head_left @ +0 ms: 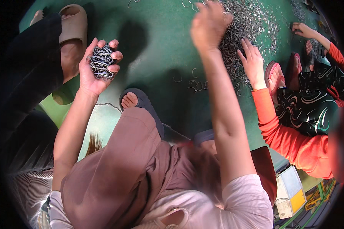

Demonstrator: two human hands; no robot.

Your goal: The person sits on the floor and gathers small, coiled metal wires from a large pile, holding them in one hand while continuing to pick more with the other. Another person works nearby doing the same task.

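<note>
My left hand (98, 70) is raised at the left, palm up, with its fingers curled round a clump of small bent metal wire hooks (102, 63). At the upper middle my right hand (210, 26) reaches over the left edge of a large pile of the same wire hooks (248, 23) on the green floor. That hand is smeared by motion, so what its fingers hold, if anything, does not show. A few loose wire hooks (197, 85) lie apart from the pile, left of my right forearm.
A co-worker in an orange sleeve (283, 141) has a hand (253, 63) on the pile's near side. Another co-worker's hand (302, 29) is farther right. A person's leg in dark trousers and a beige clog (73, 24) stand at the left. Green floor (156, 49) lies between my hands.
</note>
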